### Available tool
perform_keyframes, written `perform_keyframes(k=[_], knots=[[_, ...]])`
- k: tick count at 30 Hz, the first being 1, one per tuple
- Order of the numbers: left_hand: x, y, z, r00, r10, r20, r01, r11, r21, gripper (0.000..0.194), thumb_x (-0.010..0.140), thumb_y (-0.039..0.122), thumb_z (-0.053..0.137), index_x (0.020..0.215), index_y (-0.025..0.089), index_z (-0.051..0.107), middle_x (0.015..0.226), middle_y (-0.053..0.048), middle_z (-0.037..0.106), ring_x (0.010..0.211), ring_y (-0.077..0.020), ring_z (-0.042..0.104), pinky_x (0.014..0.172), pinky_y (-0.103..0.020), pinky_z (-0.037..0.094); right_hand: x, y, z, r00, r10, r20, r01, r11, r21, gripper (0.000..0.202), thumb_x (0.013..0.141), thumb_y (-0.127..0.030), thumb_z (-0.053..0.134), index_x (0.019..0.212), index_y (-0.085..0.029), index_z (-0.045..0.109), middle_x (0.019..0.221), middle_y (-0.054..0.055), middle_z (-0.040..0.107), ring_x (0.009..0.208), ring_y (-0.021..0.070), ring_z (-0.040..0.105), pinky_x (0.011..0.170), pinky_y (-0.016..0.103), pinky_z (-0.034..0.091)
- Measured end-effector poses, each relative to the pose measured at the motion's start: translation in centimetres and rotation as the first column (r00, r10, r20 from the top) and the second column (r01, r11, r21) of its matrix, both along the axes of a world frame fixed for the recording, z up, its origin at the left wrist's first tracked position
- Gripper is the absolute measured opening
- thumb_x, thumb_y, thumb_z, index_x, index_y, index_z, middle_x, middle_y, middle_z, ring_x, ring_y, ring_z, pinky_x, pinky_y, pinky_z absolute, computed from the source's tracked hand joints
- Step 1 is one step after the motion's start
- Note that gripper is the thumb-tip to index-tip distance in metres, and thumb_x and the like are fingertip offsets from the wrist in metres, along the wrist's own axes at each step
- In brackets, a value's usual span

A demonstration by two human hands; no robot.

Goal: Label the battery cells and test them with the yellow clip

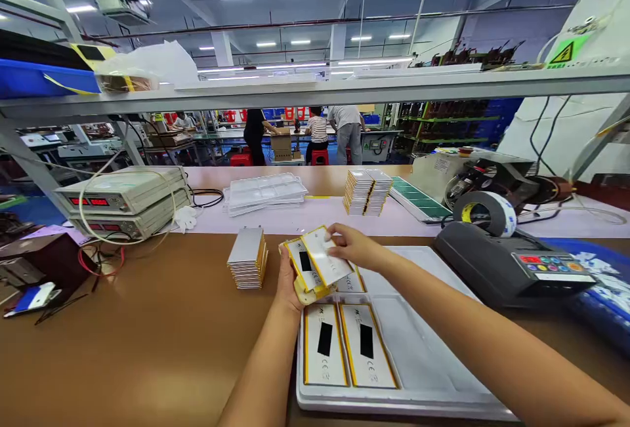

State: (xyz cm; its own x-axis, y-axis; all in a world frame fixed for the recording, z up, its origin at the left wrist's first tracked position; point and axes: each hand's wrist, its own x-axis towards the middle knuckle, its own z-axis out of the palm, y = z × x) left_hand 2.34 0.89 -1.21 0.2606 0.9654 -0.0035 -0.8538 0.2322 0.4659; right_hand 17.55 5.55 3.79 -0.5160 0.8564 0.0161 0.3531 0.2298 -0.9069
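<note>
My left hand (289, 283) is closed around a small stack of flat battery packs (304, 265), white with yellow edges and a black patch on the top one. Between the fingers of my right hand (347, 245) is another battery pack (325, 258), tilted over the stack, its visible face without a black patch. Beneath both hands lies a white plastic tray (384, 397). Two battery packs (367, 345) with black patches rest side by side in its near left compartment. One more pack (352, 283) shows partly behind my hands in the far left compartment.
Left of my hands stands a stack of packs (247, 258); a double stack (367, 192) is farther back. Empty trays (266, 192) lie behind. A tape dispenser (512, 266) borders the tray's right, and stacked meters (125, 201) stand left. People work in the background.
</note>
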Motion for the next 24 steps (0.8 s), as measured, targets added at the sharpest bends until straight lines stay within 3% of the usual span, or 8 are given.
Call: perform_keyframes(k=[4, 7, 11, 13, 16, 19, 22, 24], knots=[[-0.3, 0.1, -0.3, 0.998, 0.065, -0.016, -0.065, 0.998, -0.021, 0.056, 0.072, 0.057, 0.043, 0.107, 0.015, 0.052, 0.093, -0.011, 0.063, 0.085, -0.0251, 0.059, 0.075, -0.039, 0.046, -3.8, -1.2, -0.5, 0.976, -0.099, 0.195, 0.064, 0.982, 0.177, 0.017, 0.07, -0.026, 0.052, 0.084, -0.02, 0.043, 0.067, -0.002, 0.053, 0.058, 0.0108, 0.048, 0.048, 0.02, 0.031], [-0.4, 0.1, -0.4, 0.997, 0.07, -0.025, -0.071, 0.997, -0.019, 0.051, 0.073, 0.055, 0.043, 0.107, 0.017, 0.053, 0.089, -0.009, 0.064, 0.085, -0.0248, 0.059, 0.074, -0.039, 0.047, -4.3, -1.9, 0.0, 0.918, -0.208, 0.336, 0.092, 0.939, 0.331, 0.016, 0.072, -0.031, 0.05, 0.083, -0.022, 0.044, 0.071, -0.001, 0.056, 0.065, 0.0132, 0.05, 0.05, 0.021, 0.028], [-0.2, 0.1, -0.4, 0.997, 0.07, -0.014, -0.07, 0.998, 0.009, 0.049, 0.074, 0.054, 0.043, 0.107, 0.019, 0.053, 0.091, -0.008, 0.064, 0.084, -0.0243, 0.059, 0.07, -0.038, 0.048, -4.1, -2.4, 0.5, 0.856, -0.352, 0.378, 0.182, 0.89, 0.418, 0.016, 0.076, -0.033, 0.047, 0.088, -0.023, 0.042, 0.078, -0.001, 0.059, 0.07, 0.0145, 0.052, 0.051, 0.022, 0.026], [-0.1, 0.1, -0.5, 0.996, 0.084, -0.006, -0.084, 0.996, 0.001, 0.049, 0.073, 0.054, 0.044, 0.106, 0.019, 0.053, 0.093, -0.008, 0.064, 0.083, -0.024, 0.059, 0.068, -0.037, 0.049, -4.2, -2.6, 0.5, 0.854, -0.339, 0.394, 0.155, 0.89, 0.429, 0.016, 0.077, -0.033, 0.046, 0.088, -0.023, 0.042, 0.081, -0.002, 0.06, 0.071, 0.0142, 0.053, 0.051, 0.021, 0.026], [-0.2, 0.0, -0.7, 0.993, 0.114, -0.002, -0.114, 0.993, -0.019, 0.047, 0.072, 0.054, 0.046, 0.102, 0.019, 0.055, 0.09, -0.007, 0.064, 0.082, -0.0237, 0.059, 0.068, -0.036, 0.049, -4.4, -3.1, 0.8, 0.849, -0.248, 0.466, 0.012, 0.892, 0.452, 0.014, 0.08, -0.034, 0.041, 0.09, -0.024, 0.042, 0.085, -0.001, 0.061, 0.072, 0.0141, 0.055, 0.05, 0.022, 0.025], [-0.4, -0.2, -0.7, 0.992, 0.128, 0.01, -0.128, 0.991, 0.024, 0.05, 0.071, 0.057, 0.045, 0.101, 0.019, 0.055, 0.088, -0.008, 0.063, 0.083, -0.0241, 0.059, 0.07, -0.037, 0.048, -3.4, -3.8, 1.7, 0.786, -0.301, 0.54, -0.064, 0.829, 0.556, 0.021, 0.084, -0.039, 0.033, 0.093, -0.023, 0.042, 0.086, 0.002, 0.061, 0.073, 0.0159, 0.055, 0.05, 0.023, 0.024], [-0.8, -0.5, -0.4, 0.997, 0.071, 0.037, -0.075, 0.991, 0.115, 0.059, 0.069, 0.062, 0.042, 0.104, 0.016, 0.054, 0.092, -0.01, 0.061, 0.086, -0.0244, 0.057, 0.075, -0.04, 0.045, -0.7, -3.8, 2.1, 0.673, -0.494, 0.55, 0.016, 0.754, 0.657, 0.027, 0.086, -0.04, 0.025, 0.092, -0.021, 0.043, 0.082, 0.004, 0.061, 0.072, 0.0176, 0.056, 0.05, 0.024, 0.023], [-1.1, -0.6, 0.0, 0.998, 0.054, 0.042, -0.06, 0.987, 0.148, 0.061, 0.069, 0.062, 0.042, 0.106, 0.015, 0.053, 0.095, -0.012, 0.06, 0.085, -0.0241, 0.057, 0.078, -0.044, 0.043, 1.7, -3.3, 1.5, 0.603, -0.523, 0.602, 0.048, 0.778, 0.627, 0.021, 0.085, -0.035, 0.029, 0.092, -0.021, 0.044, 0.08, 0.003, 0.062, 0.071, 0.0179, 0.056, 0.049, 0.024, 0.022]])
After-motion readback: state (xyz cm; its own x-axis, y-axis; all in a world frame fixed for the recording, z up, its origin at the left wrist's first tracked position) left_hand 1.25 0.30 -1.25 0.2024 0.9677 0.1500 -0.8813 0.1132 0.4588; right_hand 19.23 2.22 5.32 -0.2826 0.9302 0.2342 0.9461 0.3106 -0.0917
